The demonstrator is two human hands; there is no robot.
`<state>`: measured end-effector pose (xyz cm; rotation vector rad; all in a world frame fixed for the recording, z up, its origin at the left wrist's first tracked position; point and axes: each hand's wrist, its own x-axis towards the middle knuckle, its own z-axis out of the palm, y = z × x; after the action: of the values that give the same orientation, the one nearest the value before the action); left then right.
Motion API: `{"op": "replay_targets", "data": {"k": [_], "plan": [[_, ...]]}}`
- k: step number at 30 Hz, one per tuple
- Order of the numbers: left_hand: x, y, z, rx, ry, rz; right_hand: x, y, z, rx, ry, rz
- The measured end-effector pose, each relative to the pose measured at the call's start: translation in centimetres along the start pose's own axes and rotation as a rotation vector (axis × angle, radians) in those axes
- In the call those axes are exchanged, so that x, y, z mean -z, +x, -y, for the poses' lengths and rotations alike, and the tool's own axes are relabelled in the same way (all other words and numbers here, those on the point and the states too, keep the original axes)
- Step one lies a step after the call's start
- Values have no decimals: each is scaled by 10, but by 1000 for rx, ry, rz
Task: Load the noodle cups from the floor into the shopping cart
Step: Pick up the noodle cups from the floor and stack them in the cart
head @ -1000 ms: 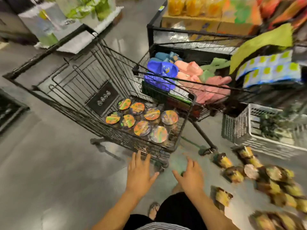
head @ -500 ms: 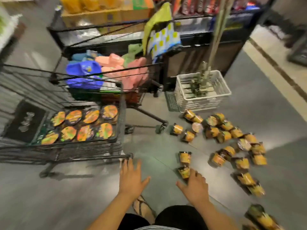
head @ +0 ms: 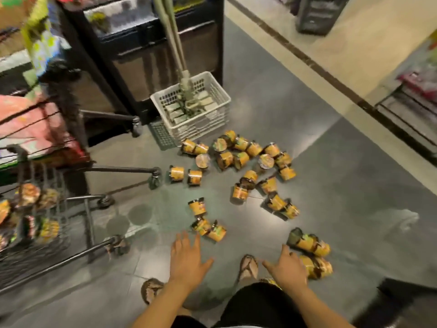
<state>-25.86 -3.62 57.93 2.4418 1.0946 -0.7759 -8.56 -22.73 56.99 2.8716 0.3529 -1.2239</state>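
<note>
Yellow-and-brown noodle cups (head: 238, 159) lie scattered over the grey floor (head: 354, 185), most tipped on their sides, a few showing their lids. The main cluster sits in front of a white plastic crate (head: 212, 107); two cups touch each other just ahead of my left hand (head: 188, 259), and four more lie in two pairs beside my right hand (head: 287, 268).

Both hands empty — fingers spread, palms down, hovering low over the floor. Left fingertips near the closest pair of cups (head: 209, 229) but not touching, as far as I can see. Right hand just beside a pair of cups (head: 316, 267); contact I cannot tell.

Shopping cart (head: 42, 223) at the left edge, blurred — several cups already inside its wire basket, lids up. A second cart (head: 35, 129) behind it holds pink items. My sandalled feet (head: 247, 267) show between the arms.
</note>
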Motion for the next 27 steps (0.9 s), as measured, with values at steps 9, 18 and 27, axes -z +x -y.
{"op": "replay_targets", "data": {"k": [9, 18, 27], "plan": [[7, 28, -120, -82, 21, -16, 72, 54, -105, -96, 6, -28], [23, 100, -133, -45, -35, -4, 88, 107, -89, -144, 40, 16], [43, 229, -149, -24, -29, 66, 128, 214, -37, -184, 70, 82]]}}
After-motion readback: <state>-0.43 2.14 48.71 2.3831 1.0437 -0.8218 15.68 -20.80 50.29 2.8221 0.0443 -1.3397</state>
